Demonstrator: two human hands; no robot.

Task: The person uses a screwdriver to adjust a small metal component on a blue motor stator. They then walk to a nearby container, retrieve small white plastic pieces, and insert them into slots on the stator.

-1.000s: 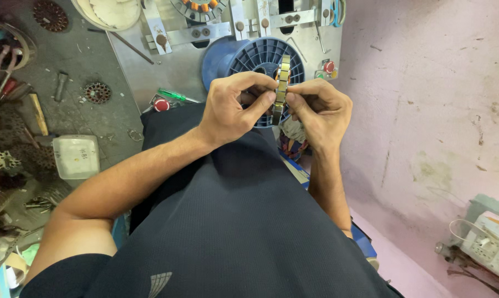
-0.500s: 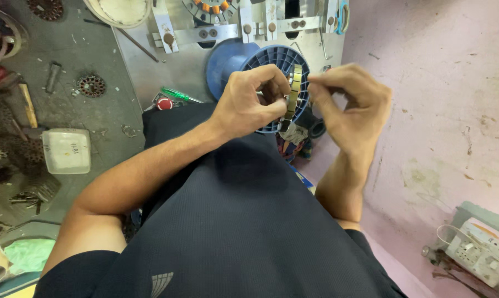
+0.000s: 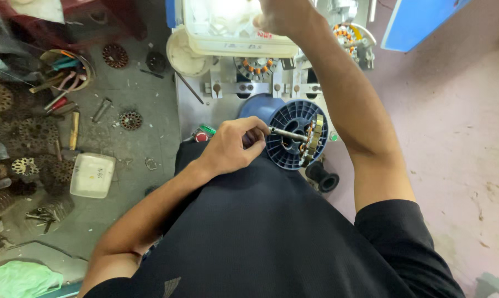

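My left hand [image 3: 231, 148] grips the end of a thin metal shaft [image 3: 288, 133] that carries a round wound stator [image 3: 314, 140] with brass-coloured edges. The stator hangs in front of a blue ribbed plastic spool [image 3: 291, 122]. My right hand [image 3: 282, 15] is stretched far forward to the top of the view, at the rim of a white plastic tub [image 3: 227, 33]. Its fingers are cut off by the frame edge, so what they hold is hidden. My dark blue shirt fills the bottom of the view.
A grey winding machine [image 3: 249, 83] with another stator [image 3: 255, 67] stands ahead. On the left floor lie a white box [image 3: 92, 175], round metal laminations [image 3: 130, 120], a tool cup [image 3: 67, 67] and scrap. A black roller [image 3: 322, 177] sits below the spool. A pink wall is on the right.
Both hands were together on the stator. My right hand has let go and reached up to the white tub, while my left hand keeps the shaft. The view has tilted forward.
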